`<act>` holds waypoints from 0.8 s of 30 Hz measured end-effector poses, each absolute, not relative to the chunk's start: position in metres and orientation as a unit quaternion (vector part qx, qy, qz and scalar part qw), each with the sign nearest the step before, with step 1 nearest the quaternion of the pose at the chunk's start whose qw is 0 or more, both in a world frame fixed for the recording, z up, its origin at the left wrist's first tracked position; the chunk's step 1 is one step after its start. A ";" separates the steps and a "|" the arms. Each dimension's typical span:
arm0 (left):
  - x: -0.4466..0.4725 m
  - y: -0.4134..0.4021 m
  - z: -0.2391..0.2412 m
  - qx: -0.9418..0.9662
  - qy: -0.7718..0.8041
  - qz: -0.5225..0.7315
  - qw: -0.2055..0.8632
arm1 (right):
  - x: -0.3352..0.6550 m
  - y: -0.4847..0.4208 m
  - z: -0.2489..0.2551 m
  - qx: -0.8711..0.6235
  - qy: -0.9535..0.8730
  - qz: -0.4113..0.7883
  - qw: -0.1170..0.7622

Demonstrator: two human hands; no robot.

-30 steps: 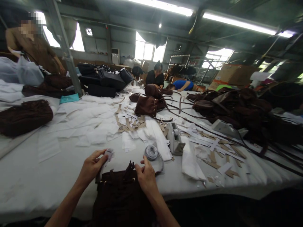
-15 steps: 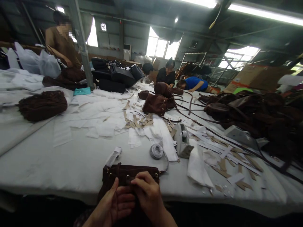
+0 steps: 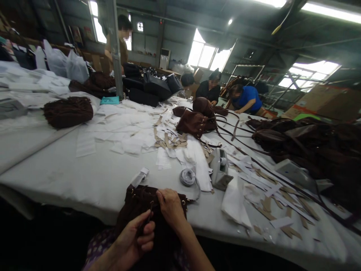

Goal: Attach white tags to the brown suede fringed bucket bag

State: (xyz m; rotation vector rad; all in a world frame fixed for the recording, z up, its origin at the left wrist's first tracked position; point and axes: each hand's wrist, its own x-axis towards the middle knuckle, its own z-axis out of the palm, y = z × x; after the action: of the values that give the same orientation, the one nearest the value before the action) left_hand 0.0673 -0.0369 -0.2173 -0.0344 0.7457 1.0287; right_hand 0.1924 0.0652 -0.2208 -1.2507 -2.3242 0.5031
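A dark brown handbag (image 3: 128,212) with metal eyelets along its upper edge lies at the table's front edge, its lower part hanging toward my lap. My left hand (image 3: 138,233) is closed in a pinch on a thin dark cord (image 3: 151,209) at one of the front eyelets. Over the bag's top edge, my right hand (image 3: 170,207) grips the brown material with thumb and fingers. A plastic-wrapped piece (image 3: 140,177) sticks out at the bag's upper left. Beyond its right end lies a grey wrapped coil (image 3: 187,177), joined to the bag by a strip.
A tape dispenser (image 3: 220,169) stands among paper and cardboard strips (image 3: 267,203). Brown bags (image 3: 191,122) with long straps lie mid-table, with a large brown pile (image 3: 318,146) at right. A fringed brown bag (image 3: 69,112) and black bags (image 3: 158,86) are farther left. Several co-workers are behind.
My left hand, earlier opened beside the right, now pinches the cord. My right hand has moved up to the bag's top edge. A co-worker in blue has risen a little; the view has shifted.
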 end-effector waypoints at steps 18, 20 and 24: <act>0.072 -0.039 -0.235 0.057 0.407 0.461 0.787 | 0.160 0.083 -0.201 -0.391 -0.877 0.274 0.061; 0.076 -0.038 -0.243 0.093 0.419 0.468 0.772 | 0.156 0.084 -0.207 -0.406 -0.869 0.275 0.062; 0.084 -0.034 -0.254 0.150 0.466 0.465 0.738 | 0.153 0.086 -0.220 -0.443 -0.850 0.279 0.067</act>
State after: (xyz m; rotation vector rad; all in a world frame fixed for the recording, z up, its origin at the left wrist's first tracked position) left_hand 0.0845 -0.0343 -0.2536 0.3297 1.0243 1.0203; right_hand 0.1535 0.0861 -0.2200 -1.3338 -2.5600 0.8411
